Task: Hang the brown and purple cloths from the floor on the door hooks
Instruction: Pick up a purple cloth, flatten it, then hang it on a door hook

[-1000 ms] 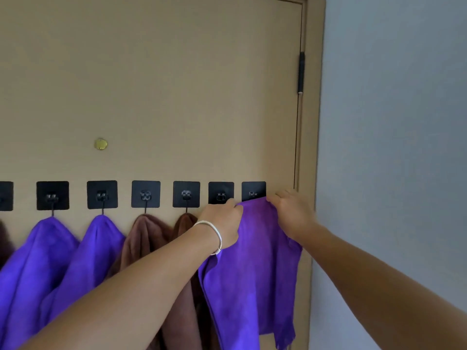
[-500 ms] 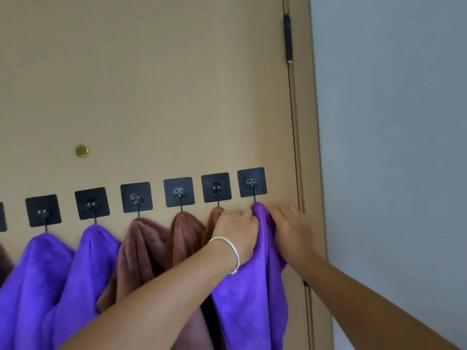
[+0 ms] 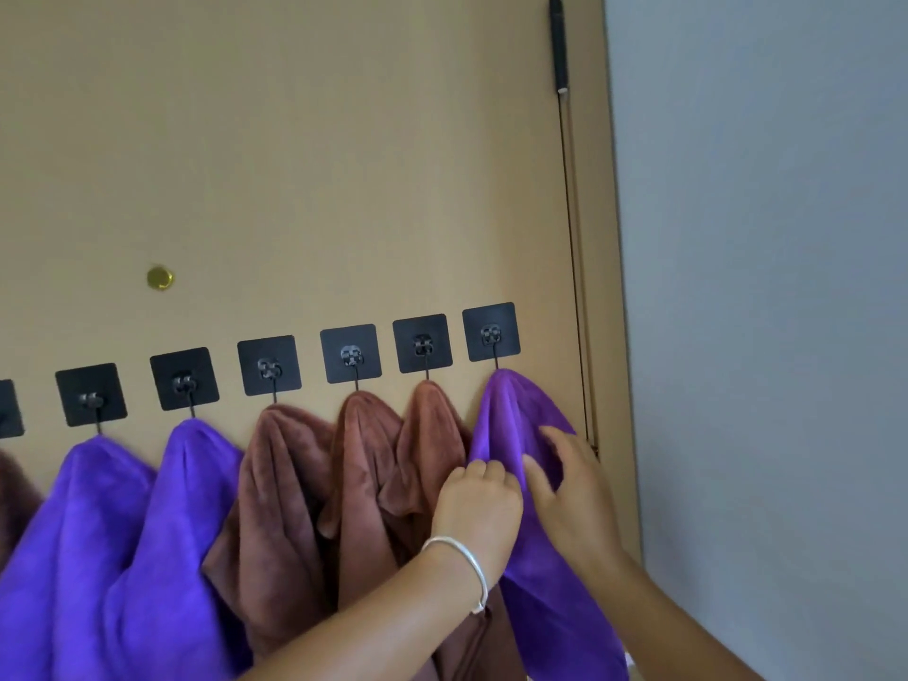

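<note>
The purple cloth point(image 3: 516, 420) hangs from the hook point(image 3: 491, 334) nearest the door's hinge edge, its peak caught on the hook's wire and the rest draping down the door point(image 3: 295, 164). The left hand point(image 3: 479, 503), with a white bracelet point(image 3: 464, 565) on its wrist, has its fingers curled onto a fold at the cloth's left side, gripping it as far as the view shows, while the right hand point(image 3: 570, 489) lies with relaxed, spread fingers flat against the cloth's right side, holding nothing. The cloth looks light, soft and plush, so it should bunch and slump readily and slip off if tugged down hard; the safest hold is likely a pinch just below the peak, near the hook. Close to the left hang three brown cloths point(image 3: 363, 484), the nearest touching the purple one, and further along two more purple cloths point(image 3: 147, 533), each on its own hook. A brass peephole point(image 3: 159, 277) sits above the row, and a black hinge point(image 3: 559, 41) runs along the door's right edge beside the grey wall point(image 3: 761, 287). The crowding brown neighbour is the only likely obstacle.
</note>
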